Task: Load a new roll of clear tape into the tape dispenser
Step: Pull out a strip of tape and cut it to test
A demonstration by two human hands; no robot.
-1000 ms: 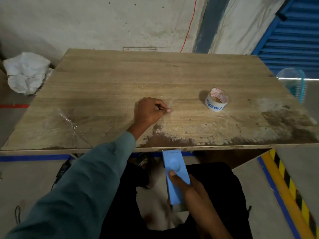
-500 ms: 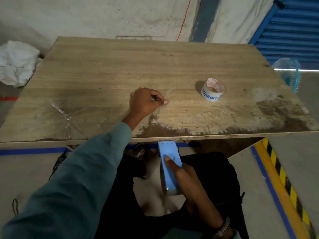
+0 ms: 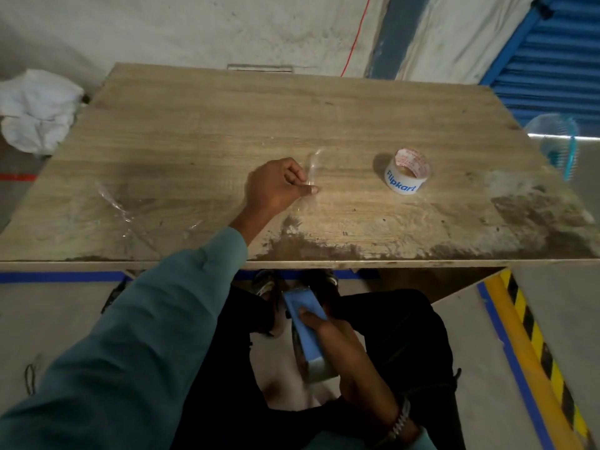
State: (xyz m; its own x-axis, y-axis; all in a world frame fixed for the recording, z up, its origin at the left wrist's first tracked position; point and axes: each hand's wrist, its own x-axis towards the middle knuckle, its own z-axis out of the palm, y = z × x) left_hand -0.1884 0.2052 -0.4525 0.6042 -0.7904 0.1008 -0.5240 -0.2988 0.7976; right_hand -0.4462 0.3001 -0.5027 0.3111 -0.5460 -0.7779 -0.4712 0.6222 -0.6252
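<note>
Item: tape roll [image 3: 407, 175], printed, on the bench [image 3: 201, 125]. I noted my left hand [image 3: 276, 186] just left of it, pinching a clear tape scrap [image 3: 312, 164]; my right hand [image 3: 337, 339], below the bench edge, wrapped around the blue tape dispenser [image 3: 303, 323]. Roll judged light, stiff; grip across its outer rim.

The right hand [image 3: 328, 332] covers much of the blue dispenser [image 3: 306, 332], whose lower end blurs; any roll inside stays unseen.
</note>
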